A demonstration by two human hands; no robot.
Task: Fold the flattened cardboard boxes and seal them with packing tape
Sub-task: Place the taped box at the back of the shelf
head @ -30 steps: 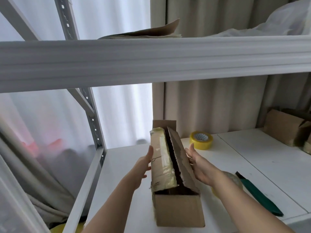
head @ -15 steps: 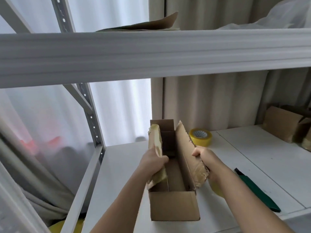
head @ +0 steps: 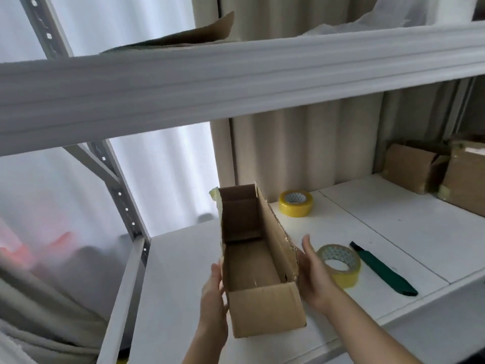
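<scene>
Left hand (head: 214, 292): reaches in from the bottom edge, forearm angled up, palm turned toward the left wall of the cardboard box (head: 262, 279); fingers straight and flat against that wall, holding nothing in a curl.
Right hand (head: 313, 274): forearm comes in from the lower right; palm faces the right wall of the box, fingers extended upward and relaxed, thumb side toward the camera; it lies against or just beside the wall, and I cannot tell which.
Cardboard box: long, narrow and open-topped, standing on the white shelf (head: 183, 271) between the two hands, its near end toward the camera; the right top flap stands upright with a torn edge, the far end flap is raised, and a strip of yellowish tape shows at the far left corner.
Near tape roll (head: 339, 265): yellow packing tape lying flat on the shelf, just right of the right hand.
Far tape roll (head: 296, 203): a second yellow roll, farther back near the curtain (head: 301, 148).
Utility knife (head: 383, 270): dark green, lying on the shelf right of the near roll.
Other boxes (head: 412, 166): brown cartons at the back right of the shelf.
Upper shelf (head: 236, 74): white beam crossing the view, with flat cardboard (head: 183, 38) lying on top.
</scene>
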